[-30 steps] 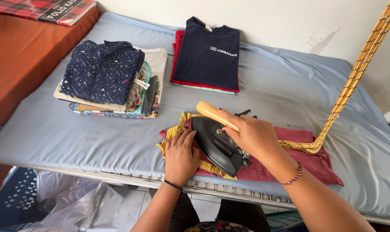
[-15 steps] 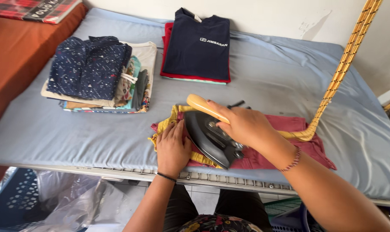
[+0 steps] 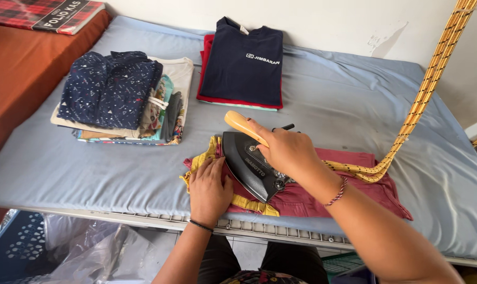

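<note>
From the head view, the right hand (image 3: 288, 152) is clenched around the pale wooden handle of a black iron (image 3: 249, 164), which sits soleplate-down on a maroon garment (image 3: 349, 181) spread near the six o'clock edge of the desk (image 3: 333, 100), a flat surface padded with a light blue sheet. The left hand (image 3: 209, 185) grasps nothing; its grip is released, palm and fingers pressed flat on the garment's yellow trim (image 3: 207, 152) just at nine o'clock of the iron, holding the cloth smooth. A braided yellow cord (image 3: 427, 92) runs from the iron's rear up toward one o'clock and out of frame. At eleven o'clock of the iron lies a stack of folded clothes (image 3: 120, 97) topped by a dark blue patterned shirt, and at twelve o'clock a folded navy T-shirt (image 3: 243, 63) rests on a red one. An orange mattress (image 3: 23, 73) with a plaid-covered folder (image 3: 44, 13) borders the desk at ten o'clock. Judging by this layout, much of the ironing looks finished: two neat piles are already folded and set aside, while the maroon piece is only partly pressed, with its three o'clock half yet to pass under the iron and the folding not yet done.
</note>
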